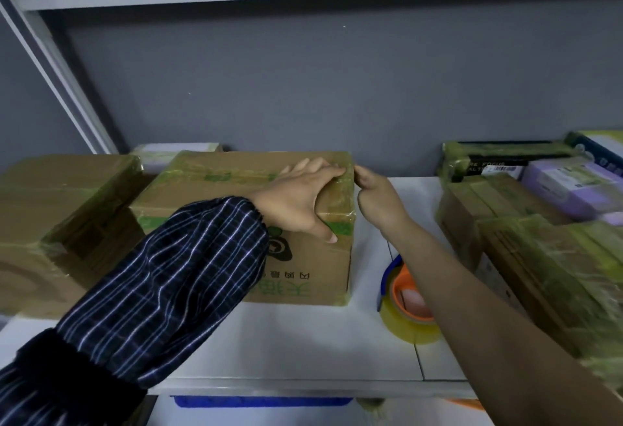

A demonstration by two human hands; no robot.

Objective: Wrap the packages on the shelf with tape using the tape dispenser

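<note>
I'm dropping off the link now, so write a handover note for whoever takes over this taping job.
Left hand presses on the middle box at its top right corner.
Right hand is at that box's top right edge, fingers curled; whether it pinches tape is unclear.
Tape dispenser lies on the shelf under the right forearm.
Done: the box and the packages beside it carry tape.
Left: probably press this end down, then check the rest.

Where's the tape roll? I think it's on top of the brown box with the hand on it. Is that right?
Not quite. The tape roll is not on top of the brown box; it sits on the white shelf right of it. The head view shows this. The left hand does rest on that box.
</note>
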